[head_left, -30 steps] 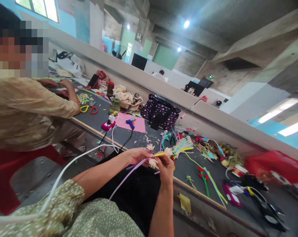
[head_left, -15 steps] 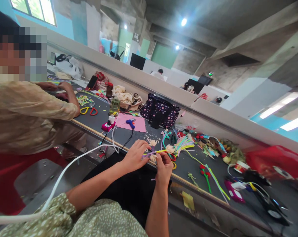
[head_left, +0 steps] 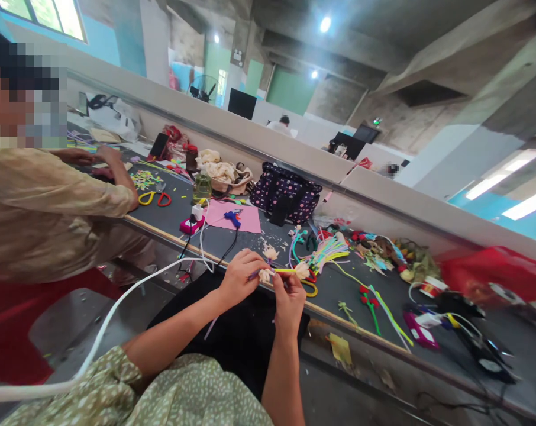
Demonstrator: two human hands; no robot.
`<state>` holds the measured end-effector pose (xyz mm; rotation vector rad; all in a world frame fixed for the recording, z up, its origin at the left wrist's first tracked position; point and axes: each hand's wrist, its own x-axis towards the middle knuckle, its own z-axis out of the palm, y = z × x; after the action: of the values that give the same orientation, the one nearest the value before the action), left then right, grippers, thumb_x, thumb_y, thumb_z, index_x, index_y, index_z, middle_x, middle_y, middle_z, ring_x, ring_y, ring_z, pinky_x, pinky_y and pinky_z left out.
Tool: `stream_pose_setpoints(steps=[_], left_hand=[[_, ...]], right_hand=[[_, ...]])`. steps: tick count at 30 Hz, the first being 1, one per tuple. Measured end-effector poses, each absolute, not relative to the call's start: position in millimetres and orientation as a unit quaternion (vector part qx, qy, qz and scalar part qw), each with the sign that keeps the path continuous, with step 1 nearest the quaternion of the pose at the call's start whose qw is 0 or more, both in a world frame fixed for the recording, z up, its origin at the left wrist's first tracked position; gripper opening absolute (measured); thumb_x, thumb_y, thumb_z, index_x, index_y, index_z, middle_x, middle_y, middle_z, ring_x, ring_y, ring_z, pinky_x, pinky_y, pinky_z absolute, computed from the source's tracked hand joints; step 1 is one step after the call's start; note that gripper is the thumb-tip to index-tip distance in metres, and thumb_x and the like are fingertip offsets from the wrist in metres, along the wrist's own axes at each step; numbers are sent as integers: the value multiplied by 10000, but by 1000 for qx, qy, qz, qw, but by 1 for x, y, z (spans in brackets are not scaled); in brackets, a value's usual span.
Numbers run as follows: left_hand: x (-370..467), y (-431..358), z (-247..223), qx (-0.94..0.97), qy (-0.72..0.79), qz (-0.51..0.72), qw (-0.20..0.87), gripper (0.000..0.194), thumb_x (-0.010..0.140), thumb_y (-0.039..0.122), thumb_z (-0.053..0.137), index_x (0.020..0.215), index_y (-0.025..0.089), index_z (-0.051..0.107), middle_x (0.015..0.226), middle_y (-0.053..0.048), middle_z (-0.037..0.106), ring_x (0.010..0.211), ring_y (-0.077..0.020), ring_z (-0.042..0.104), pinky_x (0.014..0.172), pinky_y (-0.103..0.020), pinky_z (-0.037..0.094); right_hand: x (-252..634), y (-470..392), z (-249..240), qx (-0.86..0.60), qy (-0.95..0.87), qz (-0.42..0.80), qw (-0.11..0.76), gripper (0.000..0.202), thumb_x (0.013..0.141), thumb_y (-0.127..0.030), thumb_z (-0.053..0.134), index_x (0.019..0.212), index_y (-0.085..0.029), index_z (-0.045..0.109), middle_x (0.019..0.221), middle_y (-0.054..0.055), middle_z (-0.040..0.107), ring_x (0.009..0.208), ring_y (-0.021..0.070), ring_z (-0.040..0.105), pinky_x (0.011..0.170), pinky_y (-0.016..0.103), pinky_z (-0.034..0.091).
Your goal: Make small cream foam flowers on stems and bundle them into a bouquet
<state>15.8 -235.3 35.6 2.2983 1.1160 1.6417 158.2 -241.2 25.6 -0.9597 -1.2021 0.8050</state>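
My left hand (head_left: pixel 241 278), fingers curled closed, grips a purple stem with cream frayed flowers (head_left: pixel 271 253) at its tips. Close beside it, my right hand (head_left: pixel 290 300) has its thumb and fingertips pinched on a yellow stem (head_left: pixel 286 271), which ends in another cream flower (head_left: pixel 302 271). The stems look like fuzzy pipe cleaners. A thin pale purple length (head_left: pixel 211 327) hangs below my left hand over the dark lap. Where the purple and yellow stems meet is partly hidden by my fingers. Scissors with red and yellow handles (head_left: pixel 311 289) lie just beyond my right hand.
A blue glue gun (head_left: pixel 233 219) rests on pink paper (head_left: pixel 252 219). Bundled coloured stems (head_left: pixel 330 251) lie behind my hands. A white cable (head_left: pixel 130 290) crosses at left. A co-worker (head_left: pixel 50 207) sits left. A patterned bag (head_left: pixel 286 192) stands at the back; a red plastic bag (head_left: pixel 485 275) lies right.
The flower cluster has turned in my fingers and the yellow stem shows more clearly. A pale purple length now hangs under my left hand. The whole view has shifted slightly.
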Motion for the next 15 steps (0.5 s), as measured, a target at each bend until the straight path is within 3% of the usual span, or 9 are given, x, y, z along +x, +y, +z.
stream_pose_setpoints(steps=[9, 15], left_hand=[[17, -231, 41, 704, 345, 592, 187, 122, 817, 256, 593, 820, 177, 688, 803, -54, 611, 805, -177, 534, 745, -308, 420], [18, -228, 44, 632, 298, 591, 402, 201, 768, 320, 671, 678, 140, 666, 751, -30, 532, 726, -129, 503, 687, -250, 392]], right_hand=[[162, -243, 29, -443, -570, 308, 620, 219, 776, -358, 651, 788, -140, 638, 666, -13, 568, 572, 93, 446, 566, 214, 376], [162, -247, 37, -444, -607, 273, 600, 196, 802, -346, 618, 752, -156, 611, 658, -25, 540, 580, 96, 442, 571, 214, 370]])
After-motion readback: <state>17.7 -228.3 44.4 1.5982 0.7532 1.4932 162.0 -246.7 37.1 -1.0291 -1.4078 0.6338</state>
